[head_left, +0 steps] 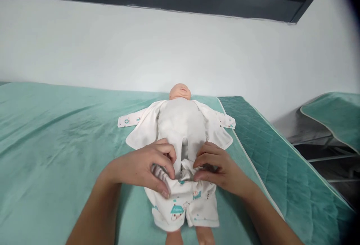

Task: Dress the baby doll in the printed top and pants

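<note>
White cotton-like fabric printed with teal houses and small figures makes up the short-legged pants (180, 200) that we have between our hands, around the hips and thighs of a smooth-headed baby doll (180, 117) with a white torso. Two bare legs (204, 235) come out below the hems. We judge the pants light, soft and limp, neither slippery nor fragile; the waist edge, bunched and folded at the doll's middle, would likely stretch a little but could roll over on itself. Best hold seems to be at both sides of that edge, fingers inside and thumb outside, with an even pull so that the cloth does not skew. The doll looks light too, so a hard tug might drag it along.

Our left hand (165, 174) grasps the waist edge at one hip of the doll; our right hand (199, 168) pinches it near the other.

Around the doll's torso, a white long-sleeved jacket (144, 127) lies spread, its front panels apart and its sleeves stretched out. Beneath the doll runs a smooth, pale green sheet (70, 144); to the doll's right from our side lies a darker green quilted mat (281, 162), and beyond its head stands a plain white wall (168, 50).
</note>
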Tool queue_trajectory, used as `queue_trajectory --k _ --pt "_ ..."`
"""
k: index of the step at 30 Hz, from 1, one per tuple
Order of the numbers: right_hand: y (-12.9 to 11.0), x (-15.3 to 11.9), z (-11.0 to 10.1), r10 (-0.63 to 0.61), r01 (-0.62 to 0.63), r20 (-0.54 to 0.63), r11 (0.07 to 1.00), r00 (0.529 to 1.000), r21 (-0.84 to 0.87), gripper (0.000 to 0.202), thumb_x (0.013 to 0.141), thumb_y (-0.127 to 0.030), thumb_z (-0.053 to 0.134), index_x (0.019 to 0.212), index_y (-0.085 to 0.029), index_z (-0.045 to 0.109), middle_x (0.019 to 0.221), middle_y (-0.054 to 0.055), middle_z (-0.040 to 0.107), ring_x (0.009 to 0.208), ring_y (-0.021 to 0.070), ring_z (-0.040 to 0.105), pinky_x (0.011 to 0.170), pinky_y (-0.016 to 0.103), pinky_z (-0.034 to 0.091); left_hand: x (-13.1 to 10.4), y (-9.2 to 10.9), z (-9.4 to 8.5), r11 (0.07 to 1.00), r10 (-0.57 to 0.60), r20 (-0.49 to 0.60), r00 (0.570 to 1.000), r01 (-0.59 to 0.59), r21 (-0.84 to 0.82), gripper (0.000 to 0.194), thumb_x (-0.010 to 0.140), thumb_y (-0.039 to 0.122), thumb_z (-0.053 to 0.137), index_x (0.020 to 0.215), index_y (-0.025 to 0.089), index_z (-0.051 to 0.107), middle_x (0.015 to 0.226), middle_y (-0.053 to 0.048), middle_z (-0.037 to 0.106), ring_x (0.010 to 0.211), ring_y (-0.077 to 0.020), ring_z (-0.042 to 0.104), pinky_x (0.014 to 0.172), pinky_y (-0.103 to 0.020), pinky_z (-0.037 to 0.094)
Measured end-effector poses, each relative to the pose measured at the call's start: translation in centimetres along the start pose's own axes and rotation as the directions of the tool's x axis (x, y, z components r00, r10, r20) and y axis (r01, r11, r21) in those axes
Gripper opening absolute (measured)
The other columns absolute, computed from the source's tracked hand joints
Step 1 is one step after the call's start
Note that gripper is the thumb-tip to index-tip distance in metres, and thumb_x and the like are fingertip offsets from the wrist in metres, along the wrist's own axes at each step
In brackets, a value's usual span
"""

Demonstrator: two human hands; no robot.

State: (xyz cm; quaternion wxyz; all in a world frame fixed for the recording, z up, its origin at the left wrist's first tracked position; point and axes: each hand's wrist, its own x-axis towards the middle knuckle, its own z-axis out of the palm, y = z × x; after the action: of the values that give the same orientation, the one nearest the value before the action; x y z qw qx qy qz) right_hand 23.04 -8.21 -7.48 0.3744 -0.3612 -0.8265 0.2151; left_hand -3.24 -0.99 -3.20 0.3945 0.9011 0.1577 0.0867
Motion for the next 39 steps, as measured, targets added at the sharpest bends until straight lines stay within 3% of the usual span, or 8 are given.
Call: queue_trajectory --k 7,16,21,26,28,31,33,39 --pt "-2.4 1.6 -0.9 0.026 -0.022 0.223 1.0 0.975 -0.022 0.014 0.09 -0.036 0.068 0.089 -0.024 0.072 0.086 0.002 0.063 0.085 0.0155 0.057 0.083 0.034 0.04 -0.1 -0.9 0.0 0.982 0.008 -0.019 1.0 -0.011 -0.186 0.016 0.08 0.037 0.074 0.086 0.022 0.073 0.084 -0.004 0.065 0.087 -0.0173 0.055 0.076 -0.026 0.045" --pt "-3.3 3.4 -1.3 0.15 -0.152 0.311 0.988 0.939 -0.017 0.013 0.083 -0.025 0.07 0.075 -0.02 0.061 0.078 -0.002 0.056 0.074 0.0123 0.051 0.07 0.027 0.04 0.2 -2.0 0.8 0.936 -0.141 -0.282 0.949 0.035 -0.35 0.02 0.082 0.038 0.071 0.078 0.018 0.069 0.078 -0.002 0.064 0.071 -0.0148 0.055 0.064 -0.026 0.04" --pt "-2.7 3.7 -2.0 0.365 -0.377 0.131 0.922 0.922 0.083 0.02 0.088 -0.034 0.061 0.078 -0.022 0.049 0.07 -0.005 0.044 0.065 0.0105 0.038 0.058 0.024 0.032 0.4 -2.5 1.4 0.898 -0.217 -0.423 0.88 0.011 -0.439 0.023 0.081 0.04 0.071 0.079 0.019 0.063 0.078 -0.001 0.06 0.071 -0.0135 0.052 0.063 -0.024 0.039" --pt "-1.5 4.2 -1.1 0.327 -0.321 -0.135 0.945 0.935 0.066 0.022 0.09 -0.037 0.059 0.079 -0.023 0.048 0.068 -0.006 0.041 0.064 0.0108 0.034 0.059 0.025 0.03 1.3 -1.9 1.4 0.822 -0.412 -0.418 0.81 0.131 -0.555 0.04 0.09 0.055 0.052 0.079 0.019 0.065 0.069 0.0 0.057 0.061 -0.0124 0.048 0.055 -0.023 0.035" --pt "-1.1 4.7 -0.5 0.282 -0.278 -0.185 0.959 0.941 0.048 0.019 0.09 -0.037 0.058 0.081 -0.023 0.05 0.067 -0.006 0.04 0.063 0.0109 0.035 0.06 0.025 0.03 1.7 -1.7 1.2 0.805 -0.404 -0.362 0.84 0.138 -0.577 0.04 0.088 0.056 0.055 0.086 0.019 0.07 0.08 -0.004 0.065 0.071 -0.0164 0.056 0.061 -0.025 0.041" --pt "-0.8 5.4 -0.1 0.253 -0.259 -0.187 0.966 0.949 -0.005 0.015 0.091 -0.036 0.056 0.083 -0.024 0.052 0.064 -0.007 0.038 0.061 0.0108 0.036 0.059 0.025 0.03 1.7 -2.0 1.2 0.817 -0.304 -0.213 0.929 0.139 -0.559 0.035 0.081 0.052 0.065 0.085 0.018 0.072 0.081 -0.005 0.065 0.074 -0.0179 0.057 0.063 -0.026 0.042" --pt "-0.7 5.6 -0.1 0.262 -0.27 -0.164 0.962 0.951 -0.032 0.015 0.091 -0.036 0.056 0.084 -0.024 0.053 0.064 -0.007 0.038 0.061 0.0109 0.037 0.059 0.025 0.03 1.4 -2.6 1.3 0.796 -0.289 -0.19 0.938 0.124 -0.593 0.032 0.079 0.049 0.069 0.08 0.017 0.068 0.071 -0.002 0.059 0.063 -0.0133 0.051 0.056 -0.023 0.037" --pt "-0.1 4.6 -1.4 0.372 -0.381 -0.124 0.923 0.92 -0.058 0.031 0.09 -0.049 0.058 0.075 -0.022 0.054 0.063 -0.005 0.044 0.061 0.0112 0.036 0.057 0.026 0.03 1.3 -4.0 1.9 0.701 -0.421 -0.395 0.817 0.017 -0.713 0.031 0.078 0.045 0.072 0.077 0.016 0.063 0.067 0.002 0.054 0.056 -0.0084 0.045 0.051 -0.02 0.031"
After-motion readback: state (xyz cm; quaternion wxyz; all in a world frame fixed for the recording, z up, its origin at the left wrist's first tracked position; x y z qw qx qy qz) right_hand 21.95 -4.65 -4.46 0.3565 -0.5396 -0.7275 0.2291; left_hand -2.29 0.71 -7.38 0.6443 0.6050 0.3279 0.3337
